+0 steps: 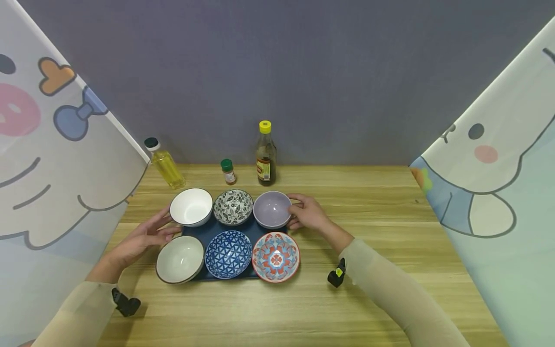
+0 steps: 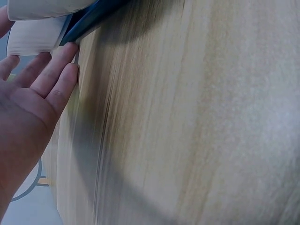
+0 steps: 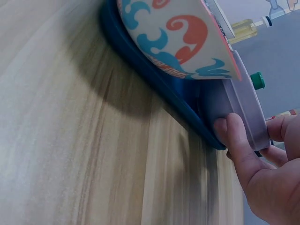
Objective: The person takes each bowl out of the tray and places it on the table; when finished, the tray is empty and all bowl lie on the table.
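Note:
Several bowls stand in two rows on a dark blue tray (image 1: 210, 230). My right hand (image 1: 309, 213) holds the side of a purple bowl (image 1: 270, 208) at the back right, thumb and fingers around its outer wall in the right wrist view. At the other end, my left hand (image 1: 143, 238) reaches in with fingers extended beside a white bowl (image 1: 191, 206) and a cream bowl (image 1: 179, 259). Its fingertips (image 2: 69, 48) meet the tray's corner in the left wrist view. Also there are a black-and-white leafy bowl (image 1: 233, 207), a blue triangle-patterned bowl (image 1: 228, 254) and a red-and-blue patterned bowl (image 1: 276, 257).
Behind the bowls stand an oil bottle (image 1: 166, 166), a small green-capped jar (image 1: 228, 172) and a yellow-capped dark sauce bottle (image 1: 266, 156). The wooden table (image 1: 355, 299) meets a grey wall at the back. Printed cartoon panels (image 1: 477, 159) flank both sides.

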Motion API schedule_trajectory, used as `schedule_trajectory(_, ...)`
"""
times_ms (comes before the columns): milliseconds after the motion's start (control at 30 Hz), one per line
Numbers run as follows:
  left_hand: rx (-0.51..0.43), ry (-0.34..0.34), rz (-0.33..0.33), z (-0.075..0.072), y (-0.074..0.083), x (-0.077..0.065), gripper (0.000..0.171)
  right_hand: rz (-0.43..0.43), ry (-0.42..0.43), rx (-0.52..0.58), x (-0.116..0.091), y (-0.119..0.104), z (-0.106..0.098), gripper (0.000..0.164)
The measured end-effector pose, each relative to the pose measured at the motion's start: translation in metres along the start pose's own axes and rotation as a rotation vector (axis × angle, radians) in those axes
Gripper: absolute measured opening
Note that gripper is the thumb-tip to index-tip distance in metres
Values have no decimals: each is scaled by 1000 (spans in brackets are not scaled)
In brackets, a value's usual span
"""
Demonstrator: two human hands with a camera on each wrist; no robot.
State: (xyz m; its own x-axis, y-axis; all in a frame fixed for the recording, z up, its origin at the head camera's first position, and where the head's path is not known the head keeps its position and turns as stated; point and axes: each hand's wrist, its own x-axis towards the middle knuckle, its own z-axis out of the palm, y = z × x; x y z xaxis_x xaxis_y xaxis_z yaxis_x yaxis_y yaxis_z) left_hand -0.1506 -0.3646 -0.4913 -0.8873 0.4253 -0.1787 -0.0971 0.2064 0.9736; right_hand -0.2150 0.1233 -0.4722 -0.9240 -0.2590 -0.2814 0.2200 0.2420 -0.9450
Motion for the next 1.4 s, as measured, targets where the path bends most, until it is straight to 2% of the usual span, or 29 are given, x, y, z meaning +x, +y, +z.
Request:
schedule_trajectory(233, 21, -5, -7, -1, -1, 0, 89, 14, 13, 40, -2, -2, -4, 56)
schedule_trajectory(533, 30, -34, 28, 4, 6, 1, 83, 9, 19, 99, -5, -10, -17, 56)
schedule_trajectory(967, 131, -89, -67, 7, 17, 5, 83, -38, 40, 168, -18, -19, -47, 59)
schedule_trajectory(1167, 132, -41, -87, 7, 20, 6, 76, -28, 78, 179, -28, -23, -65, 60)
schedule_trajectory(1400, 113, 96, -162, 6, 17, 13, 71, -12, 90, 174, -43, -22, -91, 59)
